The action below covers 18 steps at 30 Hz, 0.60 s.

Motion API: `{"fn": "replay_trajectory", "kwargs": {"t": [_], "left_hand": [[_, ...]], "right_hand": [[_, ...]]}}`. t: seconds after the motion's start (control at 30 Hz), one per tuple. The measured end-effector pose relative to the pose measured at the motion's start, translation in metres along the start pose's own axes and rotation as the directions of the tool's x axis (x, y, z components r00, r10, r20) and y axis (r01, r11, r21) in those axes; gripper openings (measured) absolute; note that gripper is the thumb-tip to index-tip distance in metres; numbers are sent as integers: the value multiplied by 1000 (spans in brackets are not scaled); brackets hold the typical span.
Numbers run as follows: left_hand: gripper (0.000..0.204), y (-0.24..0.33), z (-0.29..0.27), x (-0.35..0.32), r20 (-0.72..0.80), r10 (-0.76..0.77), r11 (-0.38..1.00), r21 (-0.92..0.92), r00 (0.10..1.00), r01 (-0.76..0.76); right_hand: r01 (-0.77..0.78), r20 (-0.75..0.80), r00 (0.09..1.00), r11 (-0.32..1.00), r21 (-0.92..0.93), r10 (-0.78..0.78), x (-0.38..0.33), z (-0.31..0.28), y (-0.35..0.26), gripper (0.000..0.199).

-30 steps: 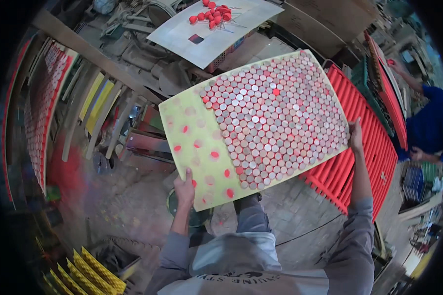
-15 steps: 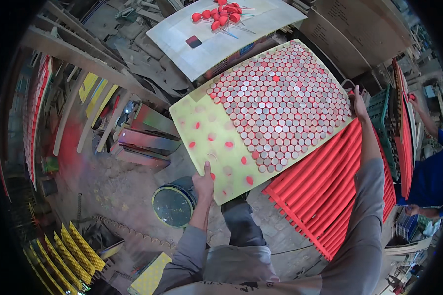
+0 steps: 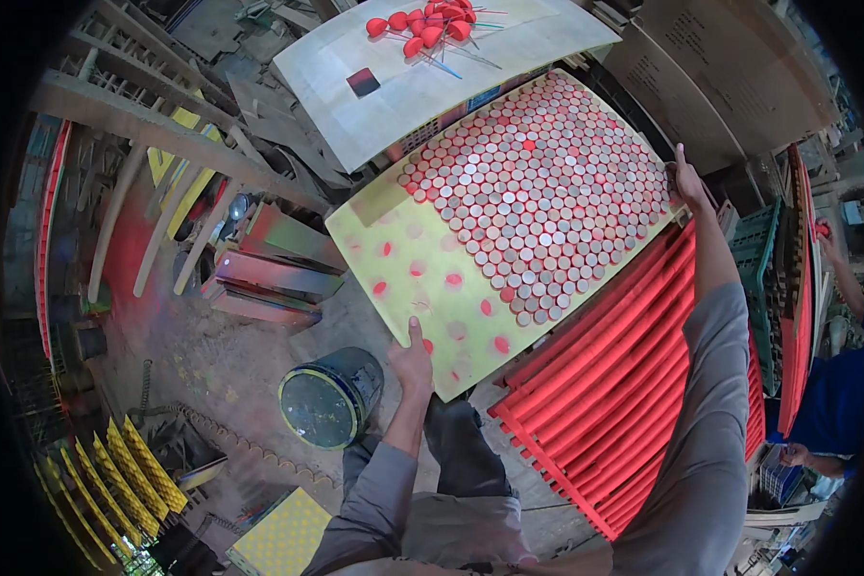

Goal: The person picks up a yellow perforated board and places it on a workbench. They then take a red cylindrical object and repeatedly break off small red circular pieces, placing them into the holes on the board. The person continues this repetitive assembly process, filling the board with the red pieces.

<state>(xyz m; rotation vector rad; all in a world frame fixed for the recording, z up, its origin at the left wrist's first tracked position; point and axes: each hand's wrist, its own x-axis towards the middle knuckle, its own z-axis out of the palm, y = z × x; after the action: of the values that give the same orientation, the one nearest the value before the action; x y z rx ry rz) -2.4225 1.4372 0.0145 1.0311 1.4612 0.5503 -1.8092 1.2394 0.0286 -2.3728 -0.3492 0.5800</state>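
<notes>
Faint print marks cardboard [image 3: 730, 77] at two o'clock; my left hand [image 3: 411, 363] and right hand [image 3: 688, 184] pinch a yellow board [image 3: 403, 296] bearing pale discs [image 3: 538, 199].

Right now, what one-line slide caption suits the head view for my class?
Left hand and right hand hold a yellow board of pale, red-edged discs near red slats.

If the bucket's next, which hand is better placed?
Left hand, likely: it holds the board's left edge, close to the bucket. The right hand holds the opposite edge, by the red slats.
</notes>
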Motion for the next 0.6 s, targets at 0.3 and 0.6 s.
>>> {"fn": "replay_trajectory", "kwargs": {"t": [0.3, 0.6], "left_hand": [[40, 102, -26, 51, -7, 22, 999, 38, 1000, -22], [40, 77, -6, 79, -8, 82, 995, -50, 997, -82]], "right_hand": [[-90, -44, 994, 988, 125, 96, 14, 25, -110, 80], [-176, 52, 984, 955, 238, 168, 37, 52, -112, 77]]}}
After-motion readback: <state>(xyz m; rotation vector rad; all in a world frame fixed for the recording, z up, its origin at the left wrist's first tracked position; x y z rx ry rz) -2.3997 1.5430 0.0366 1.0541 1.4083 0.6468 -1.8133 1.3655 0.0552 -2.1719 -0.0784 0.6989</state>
